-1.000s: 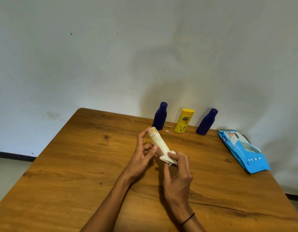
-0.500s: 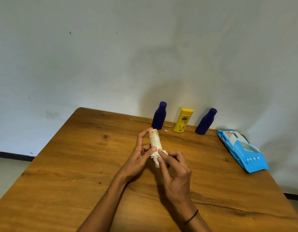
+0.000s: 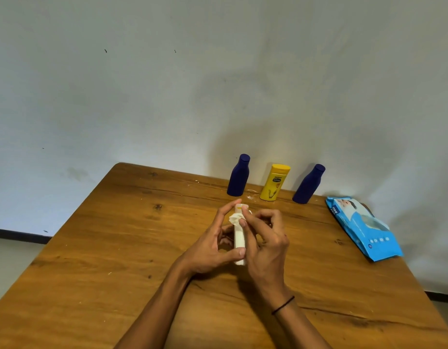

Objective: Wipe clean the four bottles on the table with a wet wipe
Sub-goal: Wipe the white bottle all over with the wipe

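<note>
I take this for a plain room in a home: a worn wooden table (image 3: 117,248) pushed against a bare whitewashed wall (image 3: 142,96), lotion bottles (image 3: 274,182) and a baby-wipes pack (image 3: 363,227) at the table's wall-side edge.

Both forearms are bare, no sleeves in sight. The left hand (image 3: 207,250) wears nothing: no ring, no watch. The right hand (image 3: 265,248) has a thin dark band (image 3: 283,305) looped round its wrist, like a hair tie.

Beyond the hands (image 3: 243,245), three upright bottles (image 3: 274,182) block the far edge; a wipes pack (image 3: 364,229) lies to their right; bare table (image 3: 117,248) stretches leftward.
</note>
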{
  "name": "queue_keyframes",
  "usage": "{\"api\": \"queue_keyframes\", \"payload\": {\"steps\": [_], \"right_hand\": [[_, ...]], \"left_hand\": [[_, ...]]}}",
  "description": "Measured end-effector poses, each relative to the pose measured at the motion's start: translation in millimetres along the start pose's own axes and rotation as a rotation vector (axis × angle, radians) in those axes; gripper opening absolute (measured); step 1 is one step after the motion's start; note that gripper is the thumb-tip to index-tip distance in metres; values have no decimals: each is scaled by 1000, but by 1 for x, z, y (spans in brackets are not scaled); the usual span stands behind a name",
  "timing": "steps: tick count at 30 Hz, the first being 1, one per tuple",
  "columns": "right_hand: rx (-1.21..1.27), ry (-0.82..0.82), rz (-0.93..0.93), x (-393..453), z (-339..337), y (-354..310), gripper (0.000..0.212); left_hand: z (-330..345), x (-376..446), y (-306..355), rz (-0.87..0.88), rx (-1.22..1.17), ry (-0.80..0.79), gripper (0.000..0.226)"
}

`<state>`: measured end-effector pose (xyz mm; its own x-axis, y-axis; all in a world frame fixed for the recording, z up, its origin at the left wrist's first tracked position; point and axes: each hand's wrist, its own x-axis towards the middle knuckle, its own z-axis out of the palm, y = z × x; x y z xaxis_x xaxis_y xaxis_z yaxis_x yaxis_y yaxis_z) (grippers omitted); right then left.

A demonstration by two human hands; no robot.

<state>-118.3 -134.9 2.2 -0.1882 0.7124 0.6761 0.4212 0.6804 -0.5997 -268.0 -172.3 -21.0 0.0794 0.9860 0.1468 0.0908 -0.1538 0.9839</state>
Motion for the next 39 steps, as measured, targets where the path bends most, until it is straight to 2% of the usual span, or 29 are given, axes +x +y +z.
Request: {"api": "queue_keyframes", "payload": {"steps": [5, 9, 13, 17, 23, 27, 31, 34, 39], "right_hand": [[40, 27, 64, 18, -2, 3, 23], [65, -85, 79, 27, -6, 2, 12], [68, -177, 51, 27, -9, 8, 15], [71, -205, 41, 25, -10, 9, 17], [53, -365, -73, 10, -12, 1, 24], [61, -477, -159, -11, -21, -1, 27], [5, -555, -288, -17, -34, 4, 26], [-70, -558, -348, -10, -36, 11, 23], [-164, -438, -258, 13, -28, 10, 27]], "left_hand": [[5, 1, -4, -27, 1, -12, 105], [7, 1, -7, -63, -46, 35, 91], [10, 3, -9, -97, -82, 112, 68], [10, 6, -18, -132, -179, 124, 76], [8, 5, -11, -132, -407, 228, 58], [7, 5, -10, -160, -549, 259, 55], [4, 4, -11, -201, -584, 244, 75], [4, 5, -12, -208, -576, 234, 66], [6, 4, -9, -229, -476, 150, 57]]}}
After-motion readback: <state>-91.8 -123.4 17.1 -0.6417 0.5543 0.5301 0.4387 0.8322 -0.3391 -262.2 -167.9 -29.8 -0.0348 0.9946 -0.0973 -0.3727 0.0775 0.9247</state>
